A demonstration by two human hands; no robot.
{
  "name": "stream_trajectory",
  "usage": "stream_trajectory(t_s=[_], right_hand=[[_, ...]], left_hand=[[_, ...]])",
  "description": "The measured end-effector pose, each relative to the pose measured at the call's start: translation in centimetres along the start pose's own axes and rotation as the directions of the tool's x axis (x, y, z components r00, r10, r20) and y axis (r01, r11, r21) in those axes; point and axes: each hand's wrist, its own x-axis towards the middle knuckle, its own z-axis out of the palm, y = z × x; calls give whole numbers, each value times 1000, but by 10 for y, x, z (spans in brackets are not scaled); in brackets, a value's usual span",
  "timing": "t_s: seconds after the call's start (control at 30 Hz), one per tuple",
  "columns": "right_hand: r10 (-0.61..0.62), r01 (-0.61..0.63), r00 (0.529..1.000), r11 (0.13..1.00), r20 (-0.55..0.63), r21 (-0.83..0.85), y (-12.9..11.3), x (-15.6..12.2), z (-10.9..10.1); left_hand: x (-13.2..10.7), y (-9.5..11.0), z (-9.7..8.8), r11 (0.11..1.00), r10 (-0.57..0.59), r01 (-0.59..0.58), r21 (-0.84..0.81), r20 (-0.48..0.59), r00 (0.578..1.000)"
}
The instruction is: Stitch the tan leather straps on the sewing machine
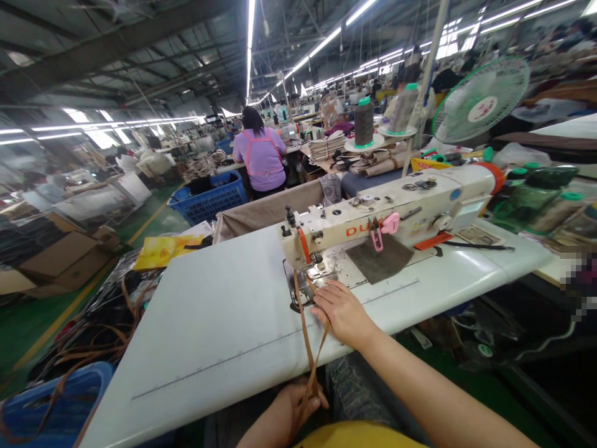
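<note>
A narrow brown strap (303,323) runs from under the sewing machine's (373,214) needle area down over the table's front edge, in two lengths that cross near the edge. Below that edge my left hand (305,398) is closed around the strap lengths, close to my lap. On the table, just in front of the needle plate (298,289), my right hand (340,311) lies over one length, its fingers bent down on it. The fingertips are close to the presser foot. Pink-handled thread snips (377,236) hang on the machine's body.
A white table (200,323) with a printed ruler line surrounds the machine. On the left are a blue basket (60,404) and a heap of brown straps (102,336). Thread cones (364,121) and a fan (482,102) stand behind. A person in purple (261,155) sits ahead.
</note>
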Motion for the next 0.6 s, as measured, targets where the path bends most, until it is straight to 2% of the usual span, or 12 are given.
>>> stream_trajectory(t_s=[0.17, 0.33, 0.6], right_hand=[[-7, 7, 1000, 1000, 0, -2, 1, 0, 0], [-9, 9, 1000, 1000, -5, -7, 2, -1, 2], [-2, 2, 1000, 1000, 2, -11, 1, -1, 1]], left_hand=[[-4, 4, -3, 998, -61, 61, 33, 1, 998], [-6, 16, -7, 999, -17, 16, -38, -22, 1000], [3, -14, -3, 999, -40, 40, 17, 29, 999]])
